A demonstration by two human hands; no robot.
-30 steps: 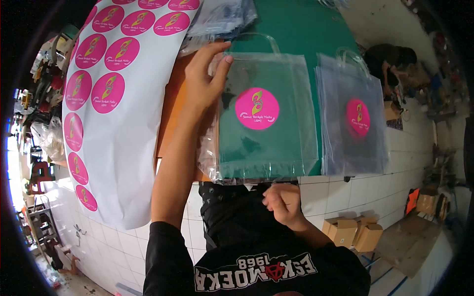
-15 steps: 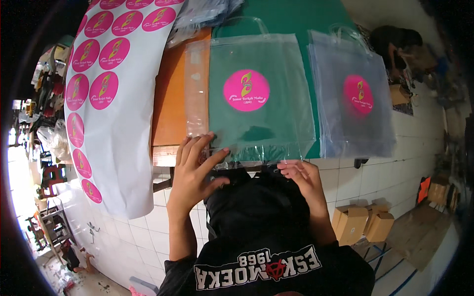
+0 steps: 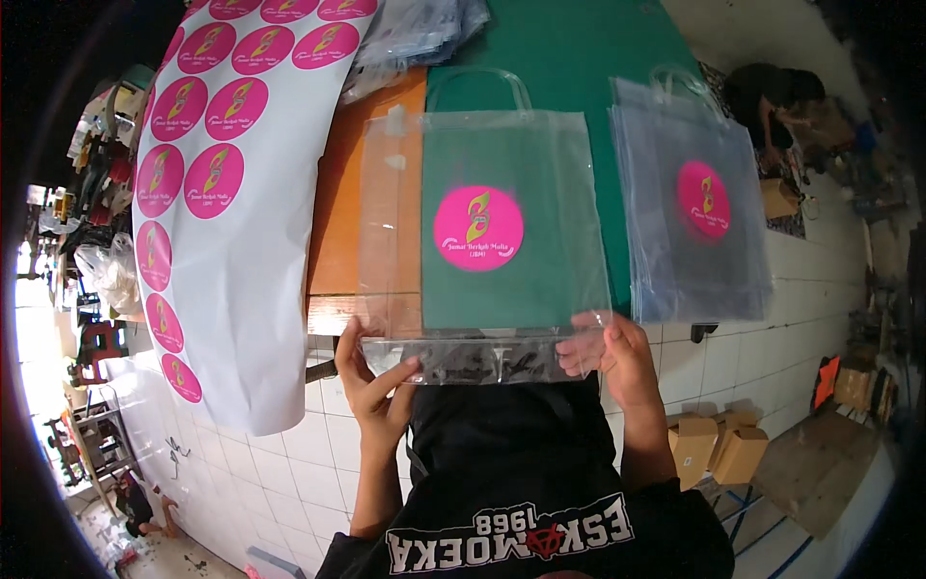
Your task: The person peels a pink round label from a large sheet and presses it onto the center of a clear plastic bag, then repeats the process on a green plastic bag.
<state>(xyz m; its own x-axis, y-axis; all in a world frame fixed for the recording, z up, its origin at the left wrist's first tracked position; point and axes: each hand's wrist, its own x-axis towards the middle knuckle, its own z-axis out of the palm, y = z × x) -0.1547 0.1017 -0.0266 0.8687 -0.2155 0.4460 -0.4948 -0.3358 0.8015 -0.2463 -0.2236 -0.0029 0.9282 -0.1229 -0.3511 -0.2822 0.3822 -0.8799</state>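
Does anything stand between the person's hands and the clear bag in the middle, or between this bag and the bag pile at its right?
Nothing visible does. The left hand and the right hand hold the clear bag directly, near its lower corners. Between it and the bag pile, a narrow strip of green tabletop shows.

Both forearms (image 3: pixel 380 487) point forward; the left grip (image 3: pixel 381 372) pinches between thumb and fingers, the right grip (image 3: pixel 617 357) faces inward, thumb uppermost.

Sticker sheet (image 3: pixel 256 299) left, bag (image 3: pixel 492 294) middle, bag stack (image 3: pixel 680 265) right
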